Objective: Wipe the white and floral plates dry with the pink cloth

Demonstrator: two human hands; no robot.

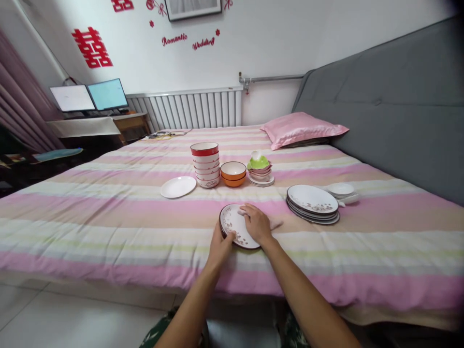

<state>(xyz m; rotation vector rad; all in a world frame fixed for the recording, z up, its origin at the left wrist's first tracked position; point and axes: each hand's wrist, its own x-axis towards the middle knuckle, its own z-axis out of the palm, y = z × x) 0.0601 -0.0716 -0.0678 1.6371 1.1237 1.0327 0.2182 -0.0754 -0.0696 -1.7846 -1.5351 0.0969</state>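
A white plate with a dark rim and brown floral print is in front of me, over the striped bedspread. My left hand grips its near left edge, thumb on top and fingers underneath. On the plate's right side, my right hand presses a pale pinkish cloth against the surface; the cloth is mostly hidden by the fingers. Whether a second plate lies beneath this one, I cannot tell. To the right stands a stack of similar floral plates, with small white dishes and white spoons beside it.
Farther back are a white oval plate, a tall stack of red-and-white bowls, orange bowls and small dishes topped by a green one. A pink pillow lies near the grey headboard. The bed's edge is close to me.
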